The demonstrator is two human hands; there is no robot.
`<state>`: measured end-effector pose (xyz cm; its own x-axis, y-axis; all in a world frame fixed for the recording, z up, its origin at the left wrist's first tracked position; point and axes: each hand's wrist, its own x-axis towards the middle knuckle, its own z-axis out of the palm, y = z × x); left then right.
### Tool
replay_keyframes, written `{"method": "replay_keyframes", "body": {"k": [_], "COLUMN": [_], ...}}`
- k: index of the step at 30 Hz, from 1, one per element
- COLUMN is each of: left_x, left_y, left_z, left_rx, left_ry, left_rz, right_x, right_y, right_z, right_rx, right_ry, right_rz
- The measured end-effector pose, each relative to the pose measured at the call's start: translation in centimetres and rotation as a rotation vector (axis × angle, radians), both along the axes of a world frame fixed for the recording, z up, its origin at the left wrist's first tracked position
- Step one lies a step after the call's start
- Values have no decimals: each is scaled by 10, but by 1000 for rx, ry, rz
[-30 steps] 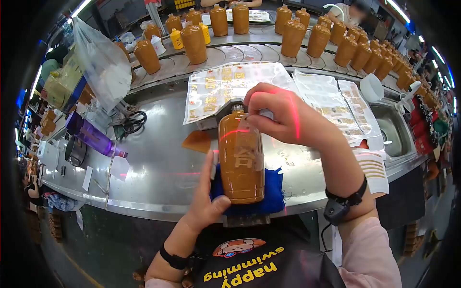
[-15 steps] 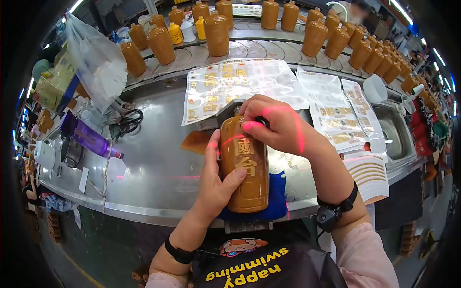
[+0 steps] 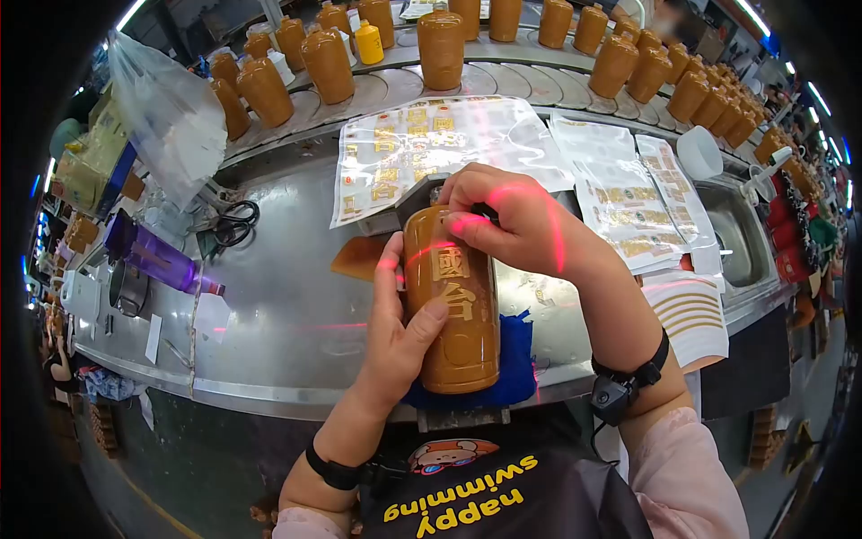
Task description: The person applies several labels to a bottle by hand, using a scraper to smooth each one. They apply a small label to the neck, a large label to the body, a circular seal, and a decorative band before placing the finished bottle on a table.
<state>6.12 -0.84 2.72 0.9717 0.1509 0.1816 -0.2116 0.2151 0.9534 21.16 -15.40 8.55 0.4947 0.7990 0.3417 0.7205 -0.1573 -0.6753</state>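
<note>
A glossy brown bottle (image 3: 460, 355) lies tilted on a blue cloth (image 3: 514, 359), its neck end pointing away from me. Gold characters (image 3: 451, 265) run down its front. My left hand (image 3: 395, 332) is wrapped around the bottle's left side, with the thumb across the lower character. Above the upper character, my right hand (image 3: 494, 220) has its thumb and fingers pinched together against the bottle's shoulder. Whatever sits between those fingertips is too small or hidden to make out. Red laser lines cross the bottle and my right hand.
Sheets of gold decals (image 3: 422, 148) lie behind the bottle, with more sheets (image 3: 620, 193) to the right. Scissors (image 3: 235, 223) and a purple bottle (image 3: 162, 256) are on the left. A conveyor (image 3: 386, 90) carries several brown bottles (image 3: 442, 49). A sink (image 3: 741, 238) is at right.
The bottles on the conveyor have moved to the right. My view has shifted slightly. Both hands keep nearly the same places on the bottle.
</note>
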Motion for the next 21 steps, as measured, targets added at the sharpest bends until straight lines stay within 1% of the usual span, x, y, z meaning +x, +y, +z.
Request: {"method": "replay_keyframes", "body": {"k": [1,7,16,20,21], "left_x": [0,1,0,0,0], "left_y": [0,1,-2,-2,-2], "left_z": [1,-2,0,-3,-4], "left_rx": [-22,51,9,28,27], "left_ry": [7,-13,8,-8,-14], "left_rz": [-2,0,-19,-2,-2], "right_x": [0,0,-1,-3,-4], "right_y": [0,0,1,2,2], "right_z": [0,0,-1,-3,-2], "right_rx": [0,2,3,28,21], "right_ry": [-3,-21,-12,-34,2], "right_rz": [0,1,-19,-46,-63]}}
